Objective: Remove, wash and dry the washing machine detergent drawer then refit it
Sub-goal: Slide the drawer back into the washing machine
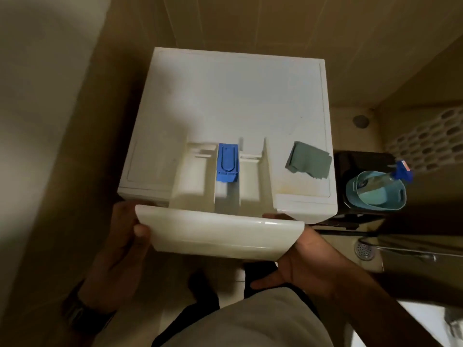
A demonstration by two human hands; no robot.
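The white detergent drawer [220, 231] is held level in front of the white washing machine [233, 96], above its top front edge. It has three compartments, the middle one with a blue insert [227, 162]. My left hand [122, 241] grips the left end of the drawer's front panel, thumb on the panel face. My right hand [298, 266] holds the right end from below, fingers under the panel. A folded grey-green cloth [308, 160] lies on the machine's top at the right.
Right of the machine stands a dark unit [358, 161] with a blue basin [375, 194] holding a spray bottle [398, 171]. A white perforated basket [426, 139] is further right. Tiled walls close in at left and behind. A floor drain [364, 250] shows at lower right.
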